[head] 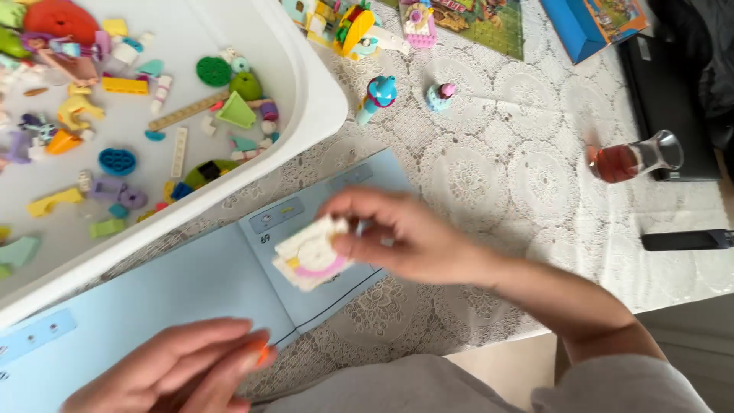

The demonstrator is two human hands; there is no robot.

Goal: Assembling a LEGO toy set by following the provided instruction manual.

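The open instruction booklet [191,283], pale blue smooth paper with small grey-blue rounded label boxes near its page tops, lies on a cream lace tablecloth [505,168] and serves as the landmark. Above its right-hand page the right hand [405,237] pinches a small blurred brick assembly [312,255], white with a pink curve and a yellow spot, thumb and fingers clamped on its right edge. At the booklet's near edge the left hand [180,371] rests with fingertips pressed together on a tiny orange piece [262,353], mostly hidden by the fingers. Beyond the booklet's left page, overlapping its far edge, sits a white plastic tub [306,84] with rounded corners, strewn with loose pastel bricks, plates and round studs. Farther beyond the booklet's right corner stand a small teal figure [378,97] and a smaller teal and pink piece [440,95], and beyond those a half-built colourful model [352,27], a printed green sheet [482,23] and a blue cardboard box [589,23]. Well to the booklet's right lies a curved glass [634,159] holding reddish-amber liquid, and a flat black bar [686,240].
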